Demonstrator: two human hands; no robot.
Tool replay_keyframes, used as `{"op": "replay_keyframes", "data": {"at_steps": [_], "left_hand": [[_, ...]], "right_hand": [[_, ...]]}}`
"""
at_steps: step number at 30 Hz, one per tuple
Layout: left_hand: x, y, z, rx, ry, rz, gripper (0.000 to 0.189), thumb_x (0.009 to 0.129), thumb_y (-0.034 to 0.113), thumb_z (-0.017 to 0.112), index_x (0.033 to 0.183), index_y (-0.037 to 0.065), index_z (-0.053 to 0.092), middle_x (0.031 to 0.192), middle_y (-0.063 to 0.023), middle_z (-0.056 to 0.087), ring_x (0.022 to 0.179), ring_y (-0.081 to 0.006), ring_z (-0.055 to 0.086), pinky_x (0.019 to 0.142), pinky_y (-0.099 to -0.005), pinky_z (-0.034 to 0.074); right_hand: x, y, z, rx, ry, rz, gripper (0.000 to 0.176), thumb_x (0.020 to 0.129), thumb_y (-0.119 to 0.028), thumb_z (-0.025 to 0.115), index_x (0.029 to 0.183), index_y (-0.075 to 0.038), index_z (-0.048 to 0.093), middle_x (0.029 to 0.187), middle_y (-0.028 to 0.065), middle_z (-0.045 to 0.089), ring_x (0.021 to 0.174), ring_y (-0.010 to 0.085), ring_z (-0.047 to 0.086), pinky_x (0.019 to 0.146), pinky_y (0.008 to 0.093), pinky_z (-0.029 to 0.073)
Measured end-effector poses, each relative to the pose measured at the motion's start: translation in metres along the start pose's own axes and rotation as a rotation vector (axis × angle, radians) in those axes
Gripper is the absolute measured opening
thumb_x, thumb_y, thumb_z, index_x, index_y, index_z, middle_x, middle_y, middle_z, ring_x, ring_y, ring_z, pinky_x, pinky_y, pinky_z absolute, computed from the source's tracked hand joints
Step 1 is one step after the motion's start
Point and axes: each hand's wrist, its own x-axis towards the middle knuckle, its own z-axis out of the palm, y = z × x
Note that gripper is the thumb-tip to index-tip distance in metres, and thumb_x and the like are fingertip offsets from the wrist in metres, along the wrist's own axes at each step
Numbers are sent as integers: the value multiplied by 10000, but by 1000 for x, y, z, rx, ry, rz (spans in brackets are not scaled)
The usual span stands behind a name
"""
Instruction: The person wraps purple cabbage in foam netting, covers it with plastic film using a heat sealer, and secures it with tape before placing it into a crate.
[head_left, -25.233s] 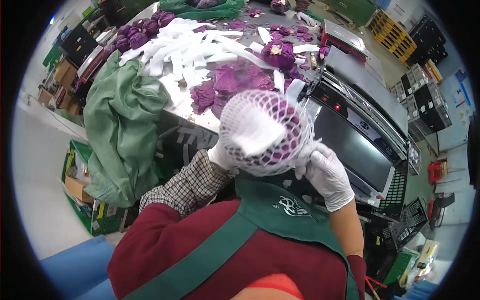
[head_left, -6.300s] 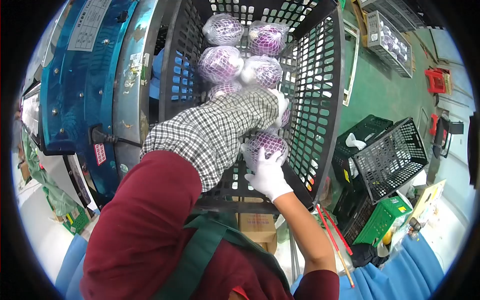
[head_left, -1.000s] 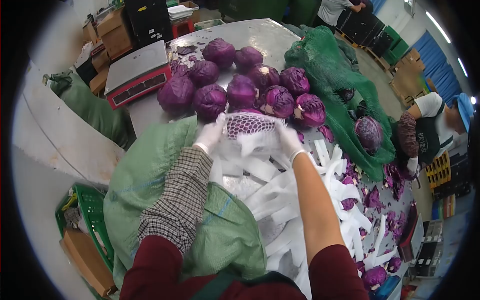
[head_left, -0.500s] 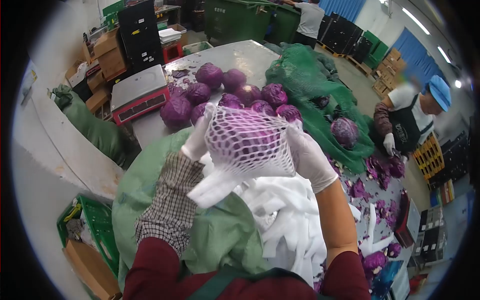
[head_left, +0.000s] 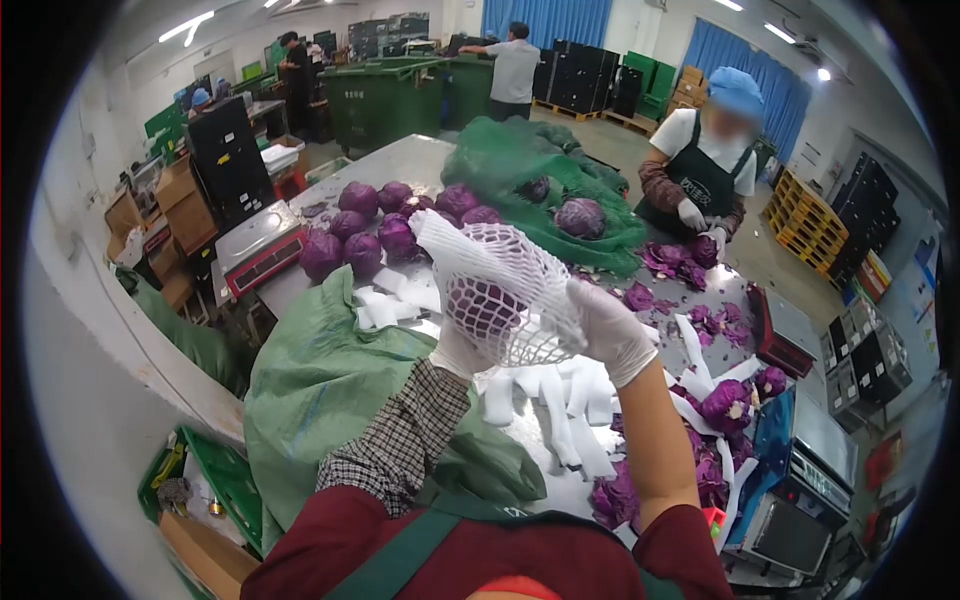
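Observation:
Both hands wear white gloves. A purple cabbage [head_left: 482,306] sits inside a white foam net sleeve [head_left: 535,268], held up above the table. My left hand [head_left: 462,345] is closed around the cabbage's lower left side, its fingers partly hidden behind the net. On the other side, my right hand [head_left: 612,328] grips the stretched right edge of the net. A narrow loose end of the sleeve sticks out toward the upper left. Below and behind lie several more flat foam sleeves [head_left: 560,400] on the metal table [head_left: 385,160].
Several bare cabbages [head_left: 322,256] are grouped beyond my hands, beside a red scale [head_left: 262,248]. A green mesh bag [head_left: 600,205] and torn purple leaves [head_left: 615,495] lie farther right. A green sack [head_left: 320,370] is at left. Across the table, a co-worker [head_left: 705,175] handles a cabbage.
The netted cabbage has been turned; the sleeve's narrow end, earlier pointing down-left, now points up-left. My left hand has moved from the upper left to below the cabbage. The camera view has shifted.

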Motion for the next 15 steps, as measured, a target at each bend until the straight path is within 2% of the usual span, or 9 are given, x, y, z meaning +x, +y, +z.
{"op": "replay_keyframes", "data": {"at_steps": [2, 3, 5, 6, 9, 10, 13, 14, 15], "left_hand": [[1, 25, 2, -22, -3, 20, 509, 859, 328, 447, 1311, 102, 391, 1302, -88, 443, 1212, -240, 392, 1078, -421, 204], [1, 37, 4, -33, -4, 29, 497, 868, 323, 433, 1311, 100, 390, 1295, -86, 451, 1206, -240, 399, 1081, -420, 199], [-7, 64, 18, -413, -50, -40, 470, 884, 290, 408, 1308, 89, 388, 1284, -87, 461, 1203, -245, 399, 1077, -413, 215], [-8, 83, 8, -103, -16, 69, 425, 889, 265, 402, 1267, 73, 425, 1252, -78, 491, 1180, -238, 415, 1062, -406, 248], [-8, 135, 18, -2282, 81, -620, 384, 879, 250, 411, 1213, 68, 468, 1218, -66, 521, 1146, -223, 442, 1045, -418, 272], [-7, 152, 17, -2460, 44, -717, 363, 882, 249, 407, 1187, 66, 485, 1193, -64, 535, 1114, -204, 470, 1025, -401, 310], [-21, 180, 36, -2808, -175, -467, 395, 890, 274, 395, 1209, 53, 468, 1170, -72, 547, 1097, -200, 491, 982, -356, 370], [-27, 192, 43, -2685, -85, -543, 460, 896, 336, 383, 1242, 35, 433, 1193, -86, 535, 1130, -211, 473, 989, -352, 366], [-32, 211, 41, -2309, -20, -505, 486, 897, 361, 377, 1252, 31, 419, 1205, -95, 525, 1132, -216, 475, 981, -351, 378]], "right_hand": [[-30, 5, -6, -250, 43, -27, 495, 881, -304, 541, 1195, 69, 454, 1125, 171, 572, 1012, 218, 581, 858, 360, 482], [-45, 4, 1, -190, 61, -123, 498, 867, -292, 560, 1194, 69, 455, 1139, 179, 562, 1038, 238, 564, 888, 380, 459], [-76, 6, 21, -65, 99, -300, 508, 840, -269, 599, 1193, 68, 459, 1168, 196, 541, 1090, 277, 530, 947, 421, 414], [-91, 10, 24, -28, 80, -384, 489, 871, -284, 549, 1191, 75, 455, 1186, 215, 521, 1125, 305, 500, 996, 455, 360], [-145, 29, 20, 296, 19, -436, 488, 890, -295, 509, 1223, 52, 432, 1181, 219, 524, 1123, 309, 503, 1007, 458, 346], [-162, 34, 23, 375, -97, -509, 479, 910, -315, 457, 1257, 13, 415, 1186, 221, 523, 1123, 326, 499, 1012, 474, 331], [-210, 39, 27, 689, -476, -344, 471, 918, -318, 435, 1280, -18, 404, 1218, 210, 507, 1129, 344, 492, 1017, 489, 317], [-238, 38, 43, 620, -23, -364, 471, 932, -312, 400, 1294, -11, 384, 1242, 193, 493, 1134, 342, 488, 1015, 489, 320], [-255, 39, 36, 617, 77, -362, 467, 934, -301, 396, 1296, -7, 378, 1246, 188, 491, 1135, 342, 487, 1012, 487, 324]]}}
